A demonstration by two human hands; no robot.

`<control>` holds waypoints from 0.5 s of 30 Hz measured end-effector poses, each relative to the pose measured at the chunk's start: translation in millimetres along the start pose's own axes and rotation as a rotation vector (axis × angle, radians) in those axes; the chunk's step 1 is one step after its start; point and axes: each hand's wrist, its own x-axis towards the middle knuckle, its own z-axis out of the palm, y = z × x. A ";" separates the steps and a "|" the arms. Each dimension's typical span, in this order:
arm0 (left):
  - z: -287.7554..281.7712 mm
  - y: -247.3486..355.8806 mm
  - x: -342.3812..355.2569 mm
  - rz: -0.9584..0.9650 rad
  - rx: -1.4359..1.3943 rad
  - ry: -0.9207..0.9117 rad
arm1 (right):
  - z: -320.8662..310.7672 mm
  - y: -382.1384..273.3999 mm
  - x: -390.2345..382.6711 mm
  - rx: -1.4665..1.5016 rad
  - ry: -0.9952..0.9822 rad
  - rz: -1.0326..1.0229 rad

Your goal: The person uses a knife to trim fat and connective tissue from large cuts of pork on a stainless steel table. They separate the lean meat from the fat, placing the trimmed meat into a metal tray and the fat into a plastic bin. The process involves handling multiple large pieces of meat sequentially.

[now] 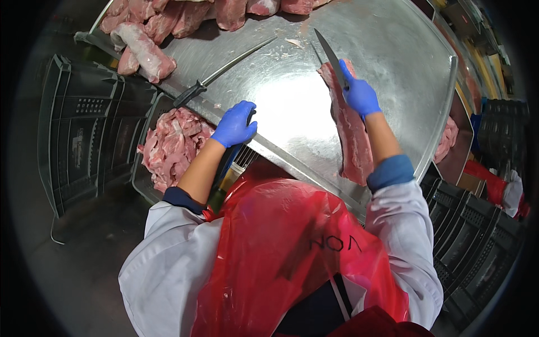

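My right hand (360,94), in a blue glove, grips a knife (330,51) whose blade points away and slightly left. It is over the far part of a long strip of raw meat (352,137) lying on the metal table (415,67). My left hand (236,124), also gloved in blue, is at the table's near edge. Its fingers curl around something dark, mostly hidden, that I cannot make out. Beyond that hand, a sharpening steel (238,58) with a black handle lies across the table's left edge.
Several large pieces of raw meat (188,19) are heaped at the far left. Below the table's left edge, a grey crate (147,182) holds meat trimmings (174,147). Stacked dark crates (81,129) stand left, and more crates (471,236) at right. A small meat scrap (293,42) lies near the steel's tip.
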 end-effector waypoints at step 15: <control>-45.1 -20.8 -64.3 -0.063 -0.186 0.140 | -16.8 11.3 18.9 -0.159 -0.120 -0.124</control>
